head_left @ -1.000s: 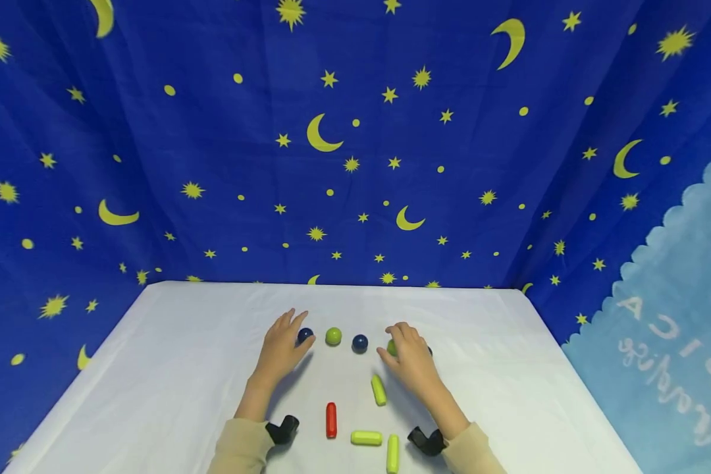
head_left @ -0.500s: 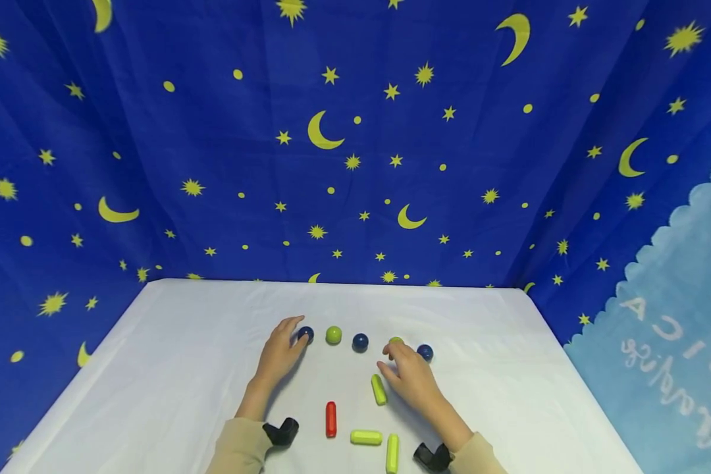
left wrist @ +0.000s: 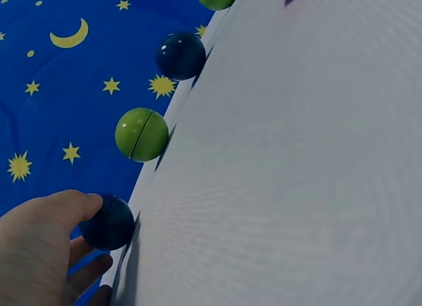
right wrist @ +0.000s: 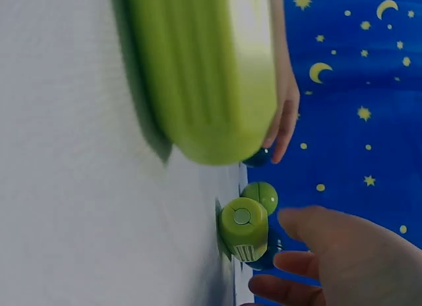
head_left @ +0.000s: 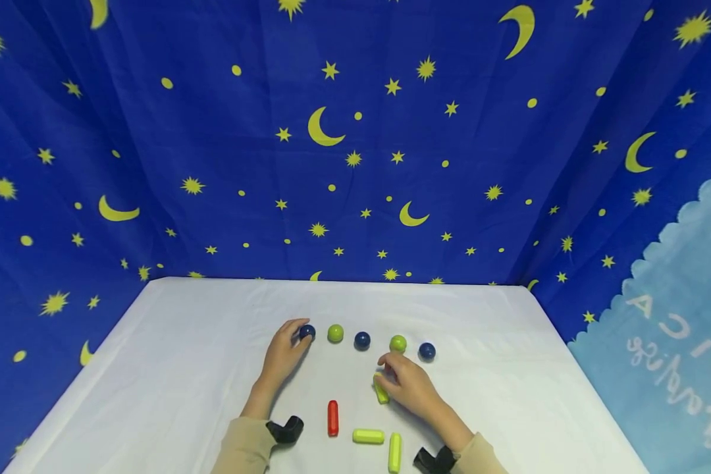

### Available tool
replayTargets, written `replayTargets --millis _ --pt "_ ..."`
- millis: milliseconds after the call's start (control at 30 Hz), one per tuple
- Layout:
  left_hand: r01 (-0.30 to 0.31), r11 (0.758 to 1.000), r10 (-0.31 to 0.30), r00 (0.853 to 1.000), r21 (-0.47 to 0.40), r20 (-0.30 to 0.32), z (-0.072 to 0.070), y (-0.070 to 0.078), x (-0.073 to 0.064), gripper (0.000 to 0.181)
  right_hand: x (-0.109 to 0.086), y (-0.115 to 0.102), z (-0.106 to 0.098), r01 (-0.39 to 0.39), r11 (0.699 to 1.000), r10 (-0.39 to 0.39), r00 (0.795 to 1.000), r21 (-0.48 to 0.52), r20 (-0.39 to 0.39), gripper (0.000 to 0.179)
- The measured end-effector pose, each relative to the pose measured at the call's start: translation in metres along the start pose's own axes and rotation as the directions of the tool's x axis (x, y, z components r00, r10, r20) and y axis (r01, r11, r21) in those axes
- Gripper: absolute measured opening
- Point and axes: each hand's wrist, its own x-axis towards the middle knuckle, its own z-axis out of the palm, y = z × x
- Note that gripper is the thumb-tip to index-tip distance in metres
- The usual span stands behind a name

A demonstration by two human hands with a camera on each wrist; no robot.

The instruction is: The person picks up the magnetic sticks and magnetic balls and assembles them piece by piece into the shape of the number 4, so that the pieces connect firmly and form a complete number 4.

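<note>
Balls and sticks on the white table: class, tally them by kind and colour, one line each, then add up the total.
Dark blue balls: 3
Green balls: 2
Green sticks: 3
Red stick: 1
Total: 9

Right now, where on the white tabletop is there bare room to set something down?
Wide patches of white cloth lie bare left of the left hand and right of the right hand, plus a strip between the row of glossy blue and green balls and the blue star-print curtain. Crowded: under the right hand, at a faceted green stick.
</note>
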Motion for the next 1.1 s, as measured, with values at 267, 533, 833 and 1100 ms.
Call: replayTargets --millis 267,533,833,1100 --pt "0.066 0.998 -0.065 0.997 -0.014 0.037 0.0 -0.003 -0.002 0.041 -0.002 0.001 0.001 -0.072 0.997 0.072 0.993 0.001 0.096 0.044" --pt "0.086 0.995 -0.084 0.996 -0.058 0.03 0.002 -0.007 -0.003 0.04 -0.003 0.006 0.003 -0.073 0.997 0.078 0.984 -0.039 0.16 0.059" --pt "0.12 0.991 -0.117 0.992 -0.061 0.049 0.003 -0.006 -0.004 0.039 -0.003 0.008 0.002 -0.117 0.993 0.113 0.982 0.018 0.151 0.041" --pt "0.124 0.989 -0.12 0.991 -0.08 0.052 0.002 -0.007 -0.006 0.038 -0.004 0.011 0.003 -0.12 0.99 0.108 0.983 0.072 0.15 0.024"
